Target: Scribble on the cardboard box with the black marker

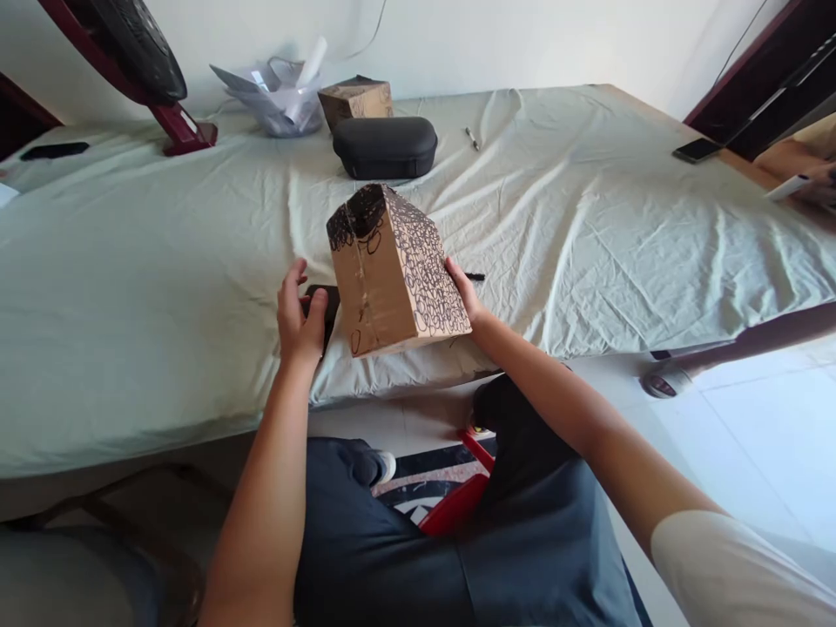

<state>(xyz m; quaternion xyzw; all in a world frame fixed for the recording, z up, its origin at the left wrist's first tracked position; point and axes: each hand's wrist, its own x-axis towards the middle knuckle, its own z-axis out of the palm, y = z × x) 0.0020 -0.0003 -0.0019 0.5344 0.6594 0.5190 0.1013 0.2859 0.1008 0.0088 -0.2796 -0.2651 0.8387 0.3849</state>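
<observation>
Farthest over, at the upper left of the frame, stands a fan (140,48), then a clear plastic basket (293,122). Left of centre, my left hand (301,313) is released, fingers spread, beside a dark flat object (330,306). Above the middle sit a smaller cardboard box (369,101) and a black zippered case (385,148). At centre is the scribbled cardboard box (377,292), tilted, its right side grasped by my right hand (465,292). Near the right edge lies a smartphone (697,151); beyond it, another person's hand (816,183) holds a white marker (787,187).
</observation>
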